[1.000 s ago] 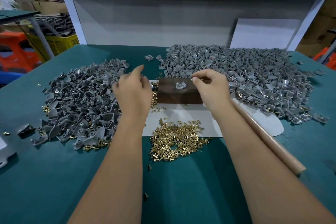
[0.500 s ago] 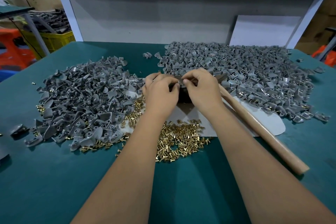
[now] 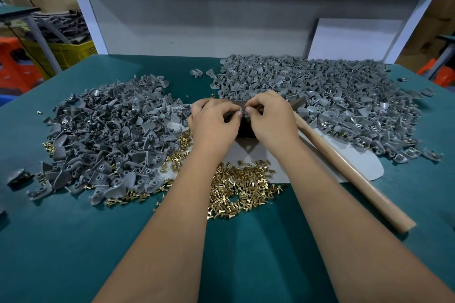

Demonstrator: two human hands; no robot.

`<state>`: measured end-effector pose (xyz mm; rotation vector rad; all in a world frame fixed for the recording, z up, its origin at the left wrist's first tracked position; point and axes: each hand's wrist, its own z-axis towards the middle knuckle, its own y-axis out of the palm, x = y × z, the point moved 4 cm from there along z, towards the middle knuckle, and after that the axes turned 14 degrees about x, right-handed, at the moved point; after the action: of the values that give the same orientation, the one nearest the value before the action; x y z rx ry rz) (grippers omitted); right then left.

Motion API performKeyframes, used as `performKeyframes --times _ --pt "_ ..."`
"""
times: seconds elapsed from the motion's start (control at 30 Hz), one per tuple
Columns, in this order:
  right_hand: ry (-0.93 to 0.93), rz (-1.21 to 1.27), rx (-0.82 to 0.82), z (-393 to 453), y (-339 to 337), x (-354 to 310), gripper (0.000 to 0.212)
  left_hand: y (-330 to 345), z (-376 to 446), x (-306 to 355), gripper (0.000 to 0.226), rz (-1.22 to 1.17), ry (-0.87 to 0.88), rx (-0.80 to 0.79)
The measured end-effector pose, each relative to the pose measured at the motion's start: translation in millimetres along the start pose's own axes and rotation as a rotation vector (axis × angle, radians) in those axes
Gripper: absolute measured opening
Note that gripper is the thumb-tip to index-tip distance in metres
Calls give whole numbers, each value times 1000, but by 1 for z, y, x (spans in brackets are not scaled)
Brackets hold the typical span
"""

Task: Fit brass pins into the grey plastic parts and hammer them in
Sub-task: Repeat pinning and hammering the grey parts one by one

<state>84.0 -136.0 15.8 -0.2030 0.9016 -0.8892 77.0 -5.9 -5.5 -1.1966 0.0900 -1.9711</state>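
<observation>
My left hand and my right hand meet over the dark wooden block, fingertips pinched together on a small grey plastic part that is mostly hidden by the fingers. Whether a brass pin is in the fingers cannot be seen. A heap of loose brass pins lies in front of the block, partly under my forearms. Grey plastic parts form one pile on the left and a larger pile at the back right. A hammer with a wooden handle lies to the right of my right hand.
A white sheet lies under the block and hammer on the green tabletop. A white board leans on the back wall. A yellow crate and orange stools stand beyond the left table edge.
One second ago the hands were apart at either side of the block with the grey part lying on it. Both have come together over the block and now pinch the part.
</observation>
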Motion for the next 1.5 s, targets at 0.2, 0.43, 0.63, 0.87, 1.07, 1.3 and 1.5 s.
performKeyframes --times 0.2,0.43,0.63,0.87,1.07,1.3,1.5 --pt "-63 -71 21 -3 0 -4 10 1 -2 -2 13 31 2 30" --pt "59 3 70 -6 1 -3 15 0 -2 -2 13 34 -9 24" --pt "16 52 19 -8 -1 2 11 -1 -4 -1 13 21 -16 6" --pt "279 293 -24 -3 -7 10 20 -2 -3 1 15 26 -22 4" --pt "112 132 -80 2 -4 3 11 -1 -2 2 15 38 -13 4" --pt "59 101 25 -5 -1 2 19 -1 -2 1 14 45 -14 7" --pt "130 100 -3 -1 1 3 17 0 -3 1 14 45 -24 2"
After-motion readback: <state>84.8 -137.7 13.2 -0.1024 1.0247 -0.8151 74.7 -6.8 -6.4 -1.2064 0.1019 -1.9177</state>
